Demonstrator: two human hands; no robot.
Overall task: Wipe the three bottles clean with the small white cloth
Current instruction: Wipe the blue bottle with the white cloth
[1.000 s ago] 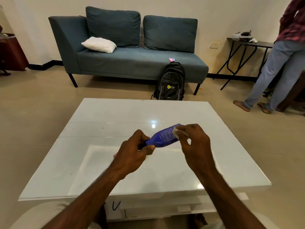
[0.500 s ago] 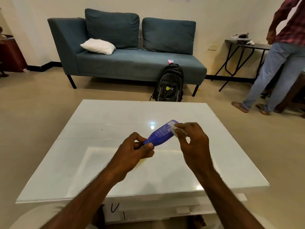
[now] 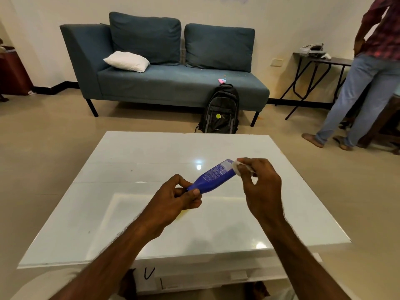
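Blue sofa (image 3: 173, 87) at far wall. White table (image 3: 151, 152) in the foreground. A person (image 3: 368, 83) stands far right beside a dark side table (image 3: 324, 60). Black backpack (image 3: 220, 111) leans on sofa front. Left grip (image 3: 173, 198) pinches the blue bottle (image 3: 213, 177) by its narrow end, tilted above the table. Right grip (image 3: 262, 187) pinches the small white cloth (image 3: 236, 167) against its far end.

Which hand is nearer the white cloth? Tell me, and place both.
Right. The right hand pinches the white cloth at the far end of the blue bottle; the left hand holds its near end, away from the cloth.
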